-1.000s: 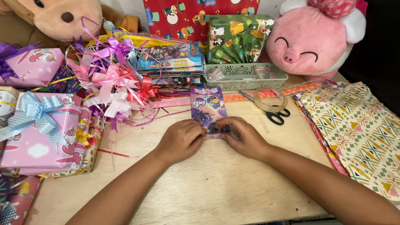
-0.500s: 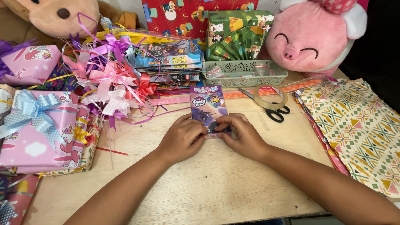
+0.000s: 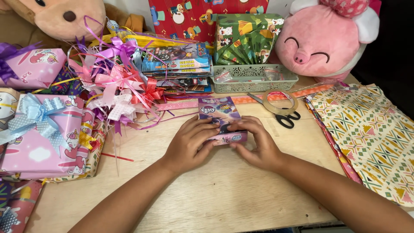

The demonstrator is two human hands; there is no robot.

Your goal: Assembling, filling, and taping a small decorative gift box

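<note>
Broadly, by descending size:

Table (image 3: 224, 198): pale wood, bare in the near middle, crowded along the back and both sides.

Pink pig plush (image 3: 327, 39): back right, upright. Brown plush (image 3: 51, 17): back left, partly out of view.

Patterned wrapping paper (image 3: 366, 133): flat sheets at the right edge, well apart from the hands.

Wrapped pink gift (image 3: 39, 138): left side, topped by a pale blue bow (image 3: 36, 114).

Ribbon bows (image 3: 116, 82): a loose pink and purple heap, left of centre, streamers trailing toward the middle.

Green basket (image 3: 254, 78): lattice-walled, back centre, beside a stack of flat packs (image 3: 177, 64).

Scissors (image 3: 284, 117) and tape roll (image 3: 280, 102): just right of the hands, the roll lying over the blades.

Small box (image 3: 221, 118): purple and pink cartoon-print wrap, lying on the table at centre, its near end under the fingers.

Left hand (image 3: 189, 144): grip closed on the box's near left edge, fingers pressing down on the wrap.

Right hand (image 3: 254, 144): grip closed on the near right edge, fingertips meeting the left's over the end.

Step in hand, as judged: the end of the wrap is being folded and pressed flat on the small box. Next move calls for one hand to keep the fold pinned while the other reaches the tape roll nearby.
</note>
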